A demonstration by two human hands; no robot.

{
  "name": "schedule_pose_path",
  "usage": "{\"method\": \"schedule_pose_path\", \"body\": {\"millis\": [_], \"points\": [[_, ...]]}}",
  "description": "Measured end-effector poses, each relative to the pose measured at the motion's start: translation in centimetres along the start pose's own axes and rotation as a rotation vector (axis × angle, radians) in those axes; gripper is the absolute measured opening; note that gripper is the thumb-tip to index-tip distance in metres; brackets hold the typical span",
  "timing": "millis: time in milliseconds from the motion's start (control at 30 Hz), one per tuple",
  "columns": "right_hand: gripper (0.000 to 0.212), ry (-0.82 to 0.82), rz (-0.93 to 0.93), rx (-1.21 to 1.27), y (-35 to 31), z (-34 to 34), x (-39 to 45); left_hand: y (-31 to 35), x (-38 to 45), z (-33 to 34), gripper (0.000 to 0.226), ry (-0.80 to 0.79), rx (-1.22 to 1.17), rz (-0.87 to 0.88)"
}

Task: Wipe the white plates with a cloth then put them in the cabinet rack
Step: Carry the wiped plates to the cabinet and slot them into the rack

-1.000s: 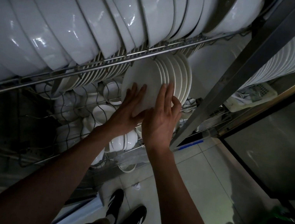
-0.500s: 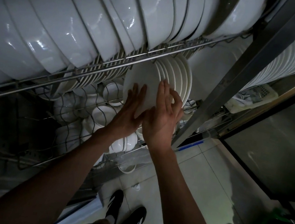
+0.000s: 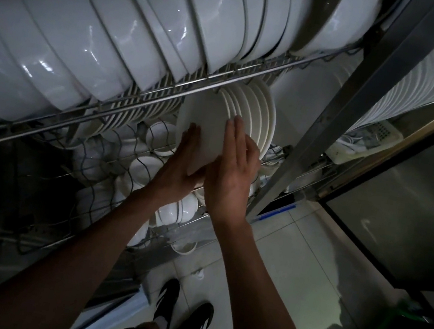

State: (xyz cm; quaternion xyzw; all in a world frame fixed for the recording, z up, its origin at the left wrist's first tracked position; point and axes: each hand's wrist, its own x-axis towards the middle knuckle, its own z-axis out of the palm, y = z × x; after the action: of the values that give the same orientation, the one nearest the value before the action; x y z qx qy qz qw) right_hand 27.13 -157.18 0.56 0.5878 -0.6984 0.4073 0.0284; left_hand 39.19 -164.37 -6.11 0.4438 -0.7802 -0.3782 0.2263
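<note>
A white plate (image 3: 205, 122) stands on edge in the middle tier of the cabinet rack (image 3: 164, 92), at the front of a row of several upright white plates (image 3: 256, 113). My left hand (image 3: 181, 167) presses flat against the plate's lower left face. On its right side lies my right hand (image 3: 233, 172), fingers stretched up over the rim toward the row behind. Both hands hold the plate between them. No cloth is in sight.
Large white bowls (image 3: 118, 27) fill the upper tier. Small cups and bowls (image 3: 146, 169) sit in the wire basket below. A steel post (image 3: 343, 105) rises right of my hands, with a plate stack (image 3: 431, 76) beyond it. My shoes (image 3: 184, 319) stand on the tiled floor.
Both hands have pushed the plate a little deeper and more upright against the row. The right hand's fingers have slid higher along the plate's right side.
</note>
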Motion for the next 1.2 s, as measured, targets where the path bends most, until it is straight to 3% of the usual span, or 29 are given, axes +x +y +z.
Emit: {"method": "schedule_pose_path", "body": {"millis": [367,833,1200], "points": [[0.08,0.1,0.095,0.041,0.0,0.5,0.0,-0.3,-0.3,-0.2,0.096,-0.022,0.128,0.011],[0.082,-0.002,0.065,0.099,-0.1,0.4,-0.7,-1.1,-1.0,-0.4,0.086,-0.078,0.121,0.036],[0.057,-0.07,-0.06,-0.067,-0.1,0.7,-1.6,-2.2,-1.8,-0.8,0.094,-0.065,0.133,-0.069]]}}
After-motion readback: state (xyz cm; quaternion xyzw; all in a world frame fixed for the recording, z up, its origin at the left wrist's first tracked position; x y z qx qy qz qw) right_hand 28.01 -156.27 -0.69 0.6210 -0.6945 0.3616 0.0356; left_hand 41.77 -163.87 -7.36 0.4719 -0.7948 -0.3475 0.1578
